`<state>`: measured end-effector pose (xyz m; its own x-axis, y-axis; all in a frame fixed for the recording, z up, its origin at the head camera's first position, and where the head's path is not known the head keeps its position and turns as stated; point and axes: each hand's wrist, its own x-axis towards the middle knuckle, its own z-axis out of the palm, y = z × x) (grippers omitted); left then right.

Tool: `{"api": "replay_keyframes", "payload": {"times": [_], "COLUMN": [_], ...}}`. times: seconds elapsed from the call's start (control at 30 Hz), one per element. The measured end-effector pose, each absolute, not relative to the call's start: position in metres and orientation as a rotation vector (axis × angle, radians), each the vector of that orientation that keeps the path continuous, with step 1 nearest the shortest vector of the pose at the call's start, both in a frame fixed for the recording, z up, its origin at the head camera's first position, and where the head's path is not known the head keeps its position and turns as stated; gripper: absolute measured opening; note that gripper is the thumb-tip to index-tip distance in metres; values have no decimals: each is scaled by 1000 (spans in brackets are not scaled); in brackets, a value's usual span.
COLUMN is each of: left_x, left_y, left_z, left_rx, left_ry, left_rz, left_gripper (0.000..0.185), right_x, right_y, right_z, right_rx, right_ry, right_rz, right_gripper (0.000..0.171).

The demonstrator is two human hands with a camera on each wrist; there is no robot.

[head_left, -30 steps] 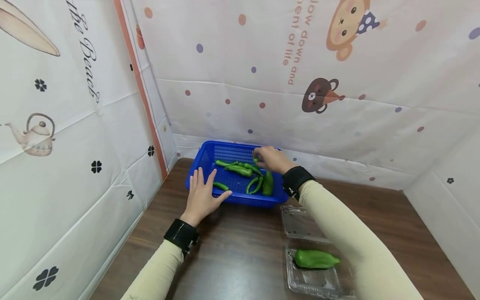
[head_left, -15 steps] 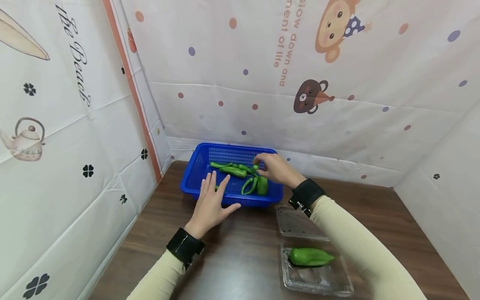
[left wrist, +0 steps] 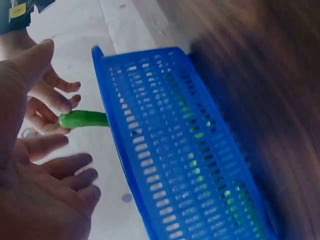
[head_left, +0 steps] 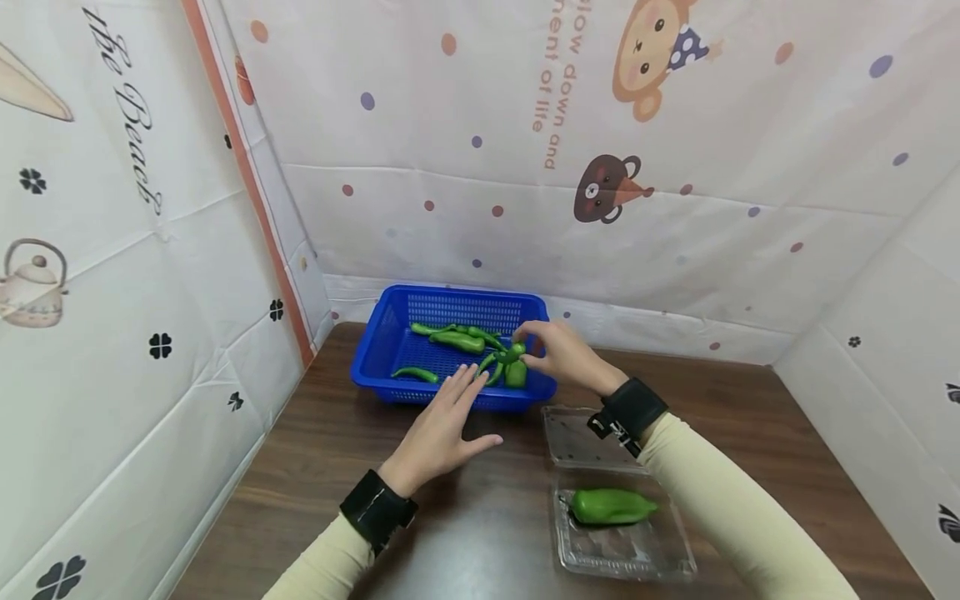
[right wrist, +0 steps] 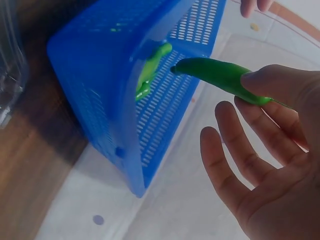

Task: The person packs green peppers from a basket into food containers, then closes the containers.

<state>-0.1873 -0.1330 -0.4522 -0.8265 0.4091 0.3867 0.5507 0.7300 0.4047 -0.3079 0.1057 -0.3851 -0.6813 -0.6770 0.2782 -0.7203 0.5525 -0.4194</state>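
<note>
My right hand (head_left: 558, 354) pinches a green chili pepper (right wrist: 215, 75) near its stem end, between thumb and fingers, over the right side of a blue plastic basket (head_left: 480, 302). In the right wrist view the pepper points toward the basket's inside, its other fingers spread below. My left hand (head_left: 442, 437) is at the basket's near rim with its fingers straight and thumb out, holding nothing. Several green peppers (head_left: 457, 341) lie in the basket, and a curved one (head_left: 415, 373) rests apart near the front left. The left fingertips overlap the basket's front in the head view.
A clear plastic box (head_left: 660, 563) lies on the brown wooden table (head_left: 315, 467) at front right, with one large green pepper (head_left: 611, 507) in it. Its lid (head_left: 585, 437) is folded back toward the basket. Printed white sheeting (head_left: 420, 225) walls the back and sides.
My right hand has drawn toward me from the basket's back right, raising the pinched chili pepper. My left hand has moved right and toward me along the front rim, uncovering the curved pepper.
</note>
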Motion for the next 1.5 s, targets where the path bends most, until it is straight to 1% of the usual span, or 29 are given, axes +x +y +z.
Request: {"api": "replay_keyframes", "payload": {"times": [0.17, 0.3, 0.47, 0.67, 1.0, 1.5], "left_x": [-181, -173, -160, -151, -140, -139], "left_y": [-120, -107, -92, -77, -60, -53], "left_z": [-456, -459, -460, -464, -474, -486], "left_rx": [-931, -1057, -1149, -1254, -1319, -1383], "left_ry": [-2637, -2670, -2761, -2777, -2791, -2682], "left_rz": [-759, -783, -833, -805, -792, -626], "left_gripper": [92, 95, 101, 104, 103, 101], "right_x": [-303, -296, -284, -273, -257, -234], "right_y": [115, 122, 131, 142, 159, 187], "right_z": [-388, -387, -382, -377, -386, -397], "right_rx": [1192, 1172, 1145, 1162, 1174, 1087], "right_ry": [-2706, -2730, -2755, -2720, -2713, -2743], "right_rz": [890, 940, 961, 968, 1015, 1033], "right_gripper": [30, 30, 30, 29, 27, 31]}}
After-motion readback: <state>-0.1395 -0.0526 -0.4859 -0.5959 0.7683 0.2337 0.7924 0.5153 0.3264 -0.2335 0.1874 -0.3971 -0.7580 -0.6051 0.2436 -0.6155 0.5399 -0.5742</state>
